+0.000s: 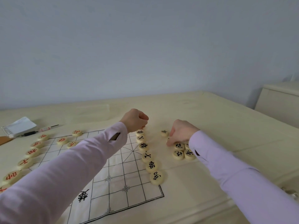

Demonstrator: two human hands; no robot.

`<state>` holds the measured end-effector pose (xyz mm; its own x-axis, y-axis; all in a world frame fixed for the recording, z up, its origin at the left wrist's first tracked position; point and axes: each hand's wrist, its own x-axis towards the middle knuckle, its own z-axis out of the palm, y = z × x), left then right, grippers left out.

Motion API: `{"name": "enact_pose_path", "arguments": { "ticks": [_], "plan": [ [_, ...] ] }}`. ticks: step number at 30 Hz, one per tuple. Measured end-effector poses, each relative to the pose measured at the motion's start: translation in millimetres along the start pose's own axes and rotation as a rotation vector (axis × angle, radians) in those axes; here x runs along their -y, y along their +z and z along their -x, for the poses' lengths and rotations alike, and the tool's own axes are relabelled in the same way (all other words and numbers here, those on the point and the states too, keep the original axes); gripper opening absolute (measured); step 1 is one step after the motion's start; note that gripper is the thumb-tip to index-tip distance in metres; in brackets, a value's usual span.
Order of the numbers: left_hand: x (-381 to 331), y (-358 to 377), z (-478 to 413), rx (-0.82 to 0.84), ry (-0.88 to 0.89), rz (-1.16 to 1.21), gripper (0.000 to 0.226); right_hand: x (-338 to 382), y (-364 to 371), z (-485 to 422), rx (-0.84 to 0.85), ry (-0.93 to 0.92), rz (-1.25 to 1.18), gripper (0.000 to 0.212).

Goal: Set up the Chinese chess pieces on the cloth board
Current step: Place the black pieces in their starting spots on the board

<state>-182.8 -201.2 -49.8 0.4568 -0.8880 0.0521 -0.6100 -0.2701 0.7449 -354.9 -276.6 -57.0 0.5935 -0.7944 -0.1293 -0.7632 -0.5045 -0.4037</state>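
The cloth board (116, 172) lies flat on the desk (226, 120), thin black lines on pale fabric. Along the board's right edge runs a black row (147, 156) of 6 flat, round, cream discs with inked characters. Its long axis runs from the near right corner toward the far one.

The left hand (135, 120) hangs clenched over the far end of that row, fingertips at the last disc. I cannot tell whether it grips it.

Just off the board's right edge sits a loose cluster (178, 154) of the same smooth discs, touching one another. The right hand (182, 131) is at the cluster's far side, thumb and fingers closed on a loose disc (168, 138) that barely shows.

The right hand is therefore nearer the supply, and the row's open places lie to its left. Red pieces (33, 151) line the board's left edge.
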Motion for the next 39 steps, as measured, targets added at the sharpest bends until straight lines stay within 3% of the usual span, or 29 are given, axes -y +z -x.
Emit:
{"name": "enact_pose_path", "arguments": {
  "ticks": [5,9,13,17,23,29,39],
  "plan": [
    [2.0,-3.1,6.6,-0.002,0.006,0.036,0.02,5.4,1.7,3.9,-0.034,-0.017,-0.021,0.044],
    [3.3,-9.8,11.2,0.02,0.003,0.051,0.018,15.9,-1.0,1.9,-0.068,-0.065,-0.069,0.034],
    [2.1,-20.3,8.8,0.065,-0.009,0.163,0.022,32.0,-5.2,-6.4,-0.118,-0.102,-0.379,0.027],
    [4.5,-28.6,5.7,0.141,-0.065,0.294,0.038,56.4,-9.0,-17.3,-0.059,-0.164,-0.704,0.027],
    [23.4,-38.9,-16.4,0.031,-0.168,0.496,0.026,70.9,0.7,-42.0,-0.008,-0.153,-0.895,0.022],
    [36.5,-37.6,-45.8,-0.096,-0.269,0.393,0.028,63.8,9.1,-69.7,-0.04,-0.064,-0.855,0.021],
    [36.1,-24.1,-62.2,-0.026,-0.371,0.224,0.023,73.4,19.4,-80.1,0.069,-0.008,-0.598,0.029]
  ]
}}
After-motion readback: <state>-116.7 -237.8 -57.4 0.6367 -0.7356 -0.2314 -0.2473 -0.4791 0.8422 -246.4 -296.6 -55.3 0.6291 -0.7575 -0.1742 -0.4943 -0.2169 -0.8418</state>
